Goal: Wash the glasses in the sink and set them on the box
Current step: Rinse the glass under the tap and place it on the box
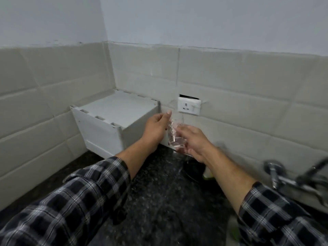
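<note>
Checked sleeves lie nearest, across the bottom of the frame, with bare forearms reaching up toward the centre. There a clear glass, blurred, is held by the right hand, whose fingers are curled round its right side in a closed grip. The left hand is set against the glass's left side, one fingertip raised by its upper end; whether this grip is closed on the glass cannot be told through the blur. The glass is placed just right of the white box, beside it and not on it. The box is set on the dark speckled surface, in the corner of the tiled wall. A white socket is seen on the wall just above the hands. A metal tap is seen at the right edge.
</note>
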